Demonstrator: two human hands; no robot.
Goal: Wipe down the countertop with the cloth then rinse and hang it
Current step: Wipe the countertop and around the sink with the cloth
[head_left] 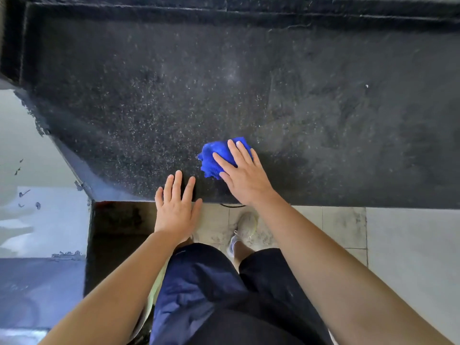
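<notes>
step: wiping | right hand [242, 174] flat on bunched cloth [219, 155], lower centre | left hand [176, 205] spread, braces table [149, 95] edge | we press evenly, overlapping strokes toward frame top

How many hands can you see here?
2. The right hand lies flat on the blue cloth on the dark countertop. The left hand rests at the countertop's front edge, beside the cloth, not touching it.
</notes>
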